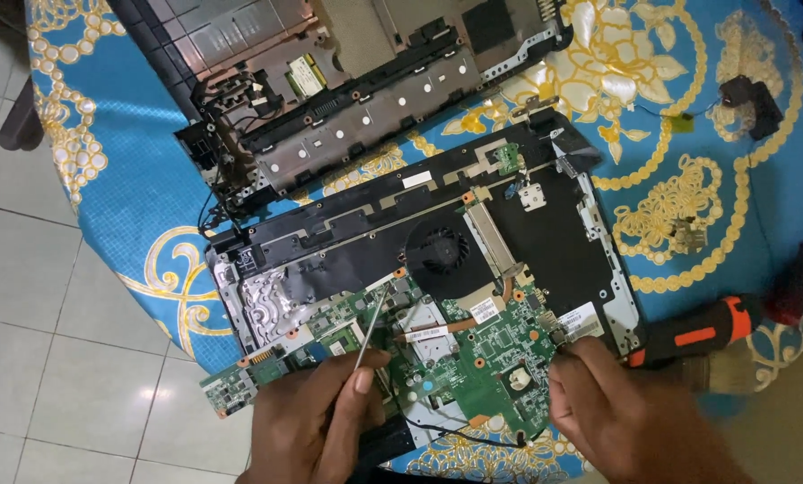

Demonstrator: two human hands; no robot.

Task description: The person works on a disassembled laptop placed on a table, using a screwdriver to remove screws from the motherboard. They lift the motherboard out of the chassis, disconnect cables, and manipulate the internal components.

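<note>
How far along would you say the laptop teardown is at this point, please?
Done: the keyboard-side cover lies detached above the base shell, and the cooling fan is exposed. In hand: the left hand holds a thin screwdriver to the green motherboard; the right hand grips its right edge. Left: the motherboard sits in the shell.
</note>
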